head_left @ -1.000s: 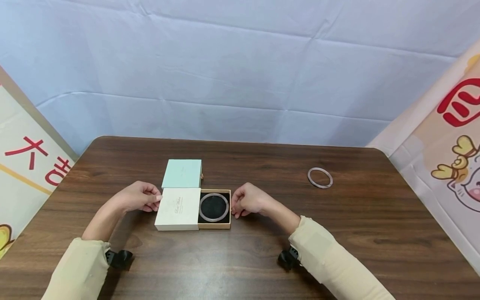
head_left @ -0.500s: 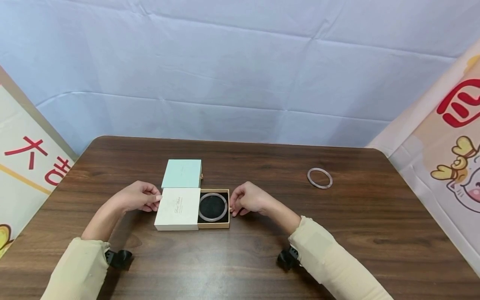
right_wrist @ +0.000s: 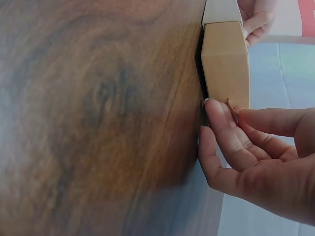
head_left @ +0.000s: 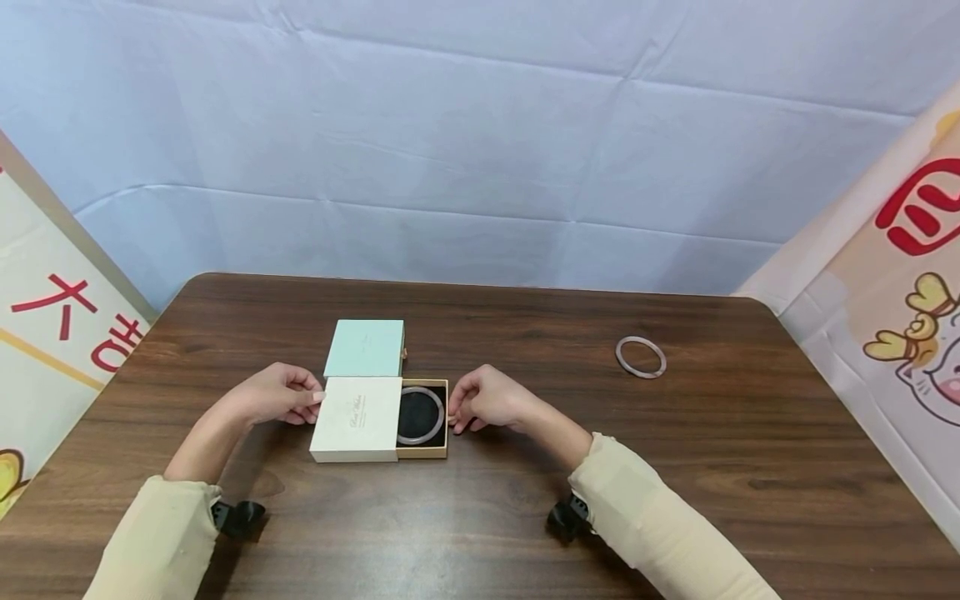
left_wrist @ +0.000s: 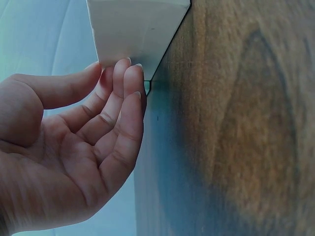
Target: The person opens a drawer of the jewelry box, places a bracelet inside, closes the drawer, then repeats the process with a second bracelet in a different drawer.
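My left hand (head_left: 279, 393) holds the end of the white cover (head_left: 356, 421); my right hand (head_left: 489, 398) pinches the tab (right_wrist: 232, 110) of the drawer (right_wrist: 225, 73), partly out on the surface (head_left: 480, 508). They look light and stiff. The ring (head_left: 441, 417) inside might crack, so the tab seems best to hold.

My left forearm (head_left: 207, 446) and right forearm (head_left: 562, 432) slant inward as they reach forward. My left hand (head_left: 276, 393) has its thumb nearly straight, fingers bent; my right hand (head_left: 491, 398) pinches thumb against index finger, the remaining fingers bent.
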Demonstrator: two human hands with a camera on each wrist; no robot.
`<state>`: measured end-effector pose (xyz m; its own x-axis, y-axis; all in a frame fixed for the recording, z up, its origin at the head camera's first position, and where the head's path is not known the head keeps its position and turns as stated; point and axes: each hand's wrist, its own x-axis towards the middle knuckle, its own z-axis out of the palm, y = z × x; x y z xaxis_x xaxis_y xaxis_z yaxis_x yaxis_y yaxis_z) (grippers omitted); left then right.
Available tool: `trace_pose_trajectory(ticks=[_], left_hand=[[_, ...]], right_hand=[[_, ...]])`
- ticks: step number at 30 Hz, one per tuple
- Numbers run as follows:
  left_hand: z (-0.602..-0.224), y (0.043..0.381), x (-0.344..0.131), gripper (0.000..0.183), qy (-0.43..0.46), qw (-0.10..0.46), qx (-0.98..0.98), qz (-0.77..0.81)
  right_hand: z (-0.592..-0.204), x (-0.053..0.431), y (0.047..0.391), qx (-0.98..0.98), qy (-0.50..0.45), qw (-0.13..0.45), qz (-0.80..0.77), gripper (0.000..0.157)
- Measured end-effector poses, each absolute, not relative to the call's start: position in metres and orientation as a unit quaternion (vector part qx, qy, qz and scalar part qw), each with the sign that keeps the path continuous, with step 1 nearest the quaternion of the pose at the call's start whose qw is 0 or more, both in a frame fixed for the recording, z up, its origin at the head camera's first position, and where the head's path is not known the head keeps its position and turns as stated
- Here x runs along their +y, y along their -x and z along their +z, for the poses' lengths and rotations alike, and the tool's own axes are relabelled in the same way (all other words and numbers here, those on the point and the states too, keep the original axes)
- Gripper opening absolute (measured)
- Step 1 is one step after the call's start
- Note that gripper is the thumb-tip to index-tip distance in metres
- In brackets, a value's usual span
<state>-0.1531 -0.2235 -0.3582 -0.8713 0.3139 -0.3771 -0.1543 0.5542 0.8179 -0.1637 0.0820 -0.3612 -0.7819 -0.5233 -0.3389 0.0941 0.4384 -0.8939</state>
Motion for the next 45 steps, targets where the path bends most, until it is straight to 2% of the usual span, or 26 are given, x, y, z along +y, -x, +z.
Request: trace_pose_trajectory(ticks=[45], left_hand=[[-0.358, 0.153, -0.223, 0.013, -0.046, 0.249, 0.847, 0.467]], right_hand=[[-0.364, 0.051, 0.16, 0.799, 0.179, 0.285, -0.498, 0.017]])
